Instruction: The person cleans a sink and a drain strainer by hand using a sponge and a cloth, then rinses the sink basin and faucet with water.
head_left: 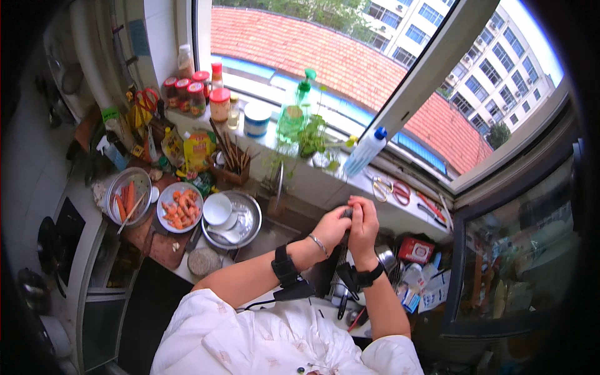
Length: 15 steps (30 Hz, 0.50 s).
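The left hand (331, 226) and right hand (364, 228) meet with fingers bent nearly closed; a small dark thing (346, 213) shows between them, but which hand grips it I cannot tell. If the fingers loosen, it may slip and drop. If the left forearm swings left, it could knock the smooth white bowl (217, 208), sitting in a round, shiny metal bowl (252, 212). On the far ledge stands a slim plastic bottle (367, 152); farther left lie curled, orange shrimps (182, 211).

L hand (332, 228) & R hand (364, 226) tog., sm. dark item (347, 213) btwn, shrimp bowl (178, 185) off L.
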Motion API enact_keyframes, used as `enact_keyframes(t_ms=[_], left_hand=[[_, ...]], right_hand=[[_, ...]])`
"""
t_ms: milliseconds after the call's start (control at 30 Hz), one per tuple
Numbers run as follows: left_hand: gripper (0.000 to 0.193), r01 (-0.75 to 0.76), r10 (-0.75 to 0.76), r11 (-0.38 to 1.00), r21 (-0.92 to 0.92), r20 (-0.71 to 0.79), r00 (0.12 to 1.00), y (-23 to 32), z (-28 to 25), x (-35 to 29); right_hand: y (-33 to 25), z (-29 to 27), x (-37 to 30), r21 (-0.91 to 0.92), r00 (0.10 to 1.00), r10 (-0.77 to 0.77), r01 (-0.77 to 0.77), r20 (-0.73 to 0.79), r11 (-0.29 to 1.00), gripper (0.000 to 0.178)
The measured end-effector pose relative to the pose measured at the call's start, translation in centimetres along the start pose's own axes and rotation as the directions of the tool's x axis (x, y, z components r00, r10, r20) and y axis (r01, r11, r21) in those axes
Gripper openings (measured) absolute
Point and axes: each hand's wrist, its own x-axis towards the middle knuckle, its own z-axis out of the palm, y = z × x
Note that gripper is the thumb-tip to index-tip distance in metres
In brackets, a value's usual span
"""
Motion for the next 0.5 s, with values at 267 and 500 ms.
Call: enact_keyframes(t_ms=[267, 500], left_hand=[[0.026, 0.518, -0.524, 0.848, -0.112, -0.026, 0.851, -14.6, -3.8, -5.4], [0.036, 0.624, -0.692, 0.707, -0.333, -0.141, 0.709, -22.0, -7.3, -8.6]], right_hand=[[3.1, -2.7, -17.0, -0.063, 0.889, 0.444, -0.453, -0.111, 0.889, 0.017], [4.4, -1.8, -25.7, -0.043, 0.802, 0.594, -0.597, -0.065, 0.801, 0.013]])
